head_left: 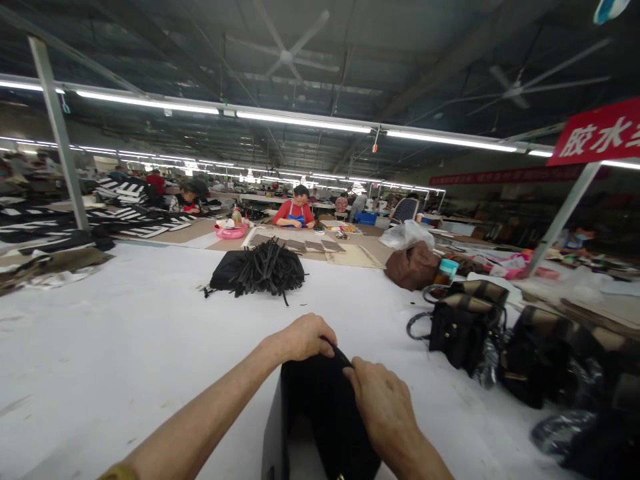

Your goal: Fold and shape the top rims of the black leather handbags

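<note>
At the far left of the frame, dark pieces with white stripes (125, 190) lie heaped; left of centre, on the white table (150, 320), sits a bundle of black strips (270, 267), limp and fringed; below it, the left hand (307, 337) reaches in from the lower left, its fingers curled over the far edge of a black piece (340, 413) and pinching it, as far as the view shows; that black piece is at the lower centre, raised in a hollow, bag-like form, its near end cut off by the bottom of the frame; a flat grey side (274, 427) runs along its left; the surface looks matt and cloth-like, so I judge it light, soft at the edge and not slippery, with enough stiffness in the walls to stay up; it seems hardly fragile, though a hard squeeze could crease it; the best hold is probably the rim, thumb against fingers, with 2 hands a little apart so that the edge stays taut; just right of centre, the right hand (383, 393) grips that same edge near the left hand, thumb and forefinger closed on it, the other fingers folded along the outer side; toward the right of the frame stand several black bags (455, 327), near a blue-lidded bottle (447, 270).
</note>
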### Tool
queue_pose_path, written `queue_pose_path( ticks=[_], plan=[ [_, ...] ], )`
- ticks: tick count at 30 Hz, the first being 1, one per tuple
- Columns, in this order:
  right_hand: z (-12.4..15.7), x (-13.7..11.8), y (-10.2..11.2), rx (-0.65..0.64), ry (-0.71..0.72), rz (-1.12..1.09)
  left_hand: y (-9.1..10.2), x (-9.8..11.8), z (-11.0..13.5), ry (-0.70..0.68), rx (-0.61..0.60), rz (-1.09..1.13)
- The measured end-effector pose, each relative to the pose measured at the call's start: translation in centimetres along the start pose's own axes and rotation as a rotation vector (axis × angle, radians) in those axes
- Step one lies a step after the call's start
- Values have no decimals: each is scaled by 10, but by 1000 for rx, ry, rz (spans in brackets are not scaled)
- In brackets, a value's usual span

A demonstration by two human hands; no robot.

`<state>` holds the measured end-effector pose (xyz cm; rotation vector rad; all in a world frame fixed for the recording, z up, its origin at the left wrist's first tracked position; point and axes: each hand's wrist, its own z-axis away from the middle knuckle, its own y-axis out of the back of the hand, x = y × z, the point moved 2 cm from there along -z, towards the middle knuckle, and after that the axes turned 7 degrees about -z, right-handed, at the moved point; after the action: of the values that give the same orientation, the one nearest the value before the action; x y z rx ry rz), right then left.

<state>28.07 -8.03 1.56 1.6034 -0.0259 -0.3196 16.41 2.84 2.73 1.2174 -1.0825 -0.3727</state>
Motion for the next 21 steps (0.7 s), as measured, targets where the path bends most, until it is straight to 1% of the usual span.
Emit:
queue_pose_path(
  ticks=[4,10,16,21],
  plan=[
    [-9,-6,3,-26,60,-16,-5,-5,-1,30,11,91],
    [-18,-14,11,-79,159,-63,-5,-12,1,67,19,206],
    [-21,-11,4,-19,154,-41,-7,-11,-1,126,47,163],
    [-18,-13,5,-26,142,-34,-6,-8,5,149,65,132]
  ],
)
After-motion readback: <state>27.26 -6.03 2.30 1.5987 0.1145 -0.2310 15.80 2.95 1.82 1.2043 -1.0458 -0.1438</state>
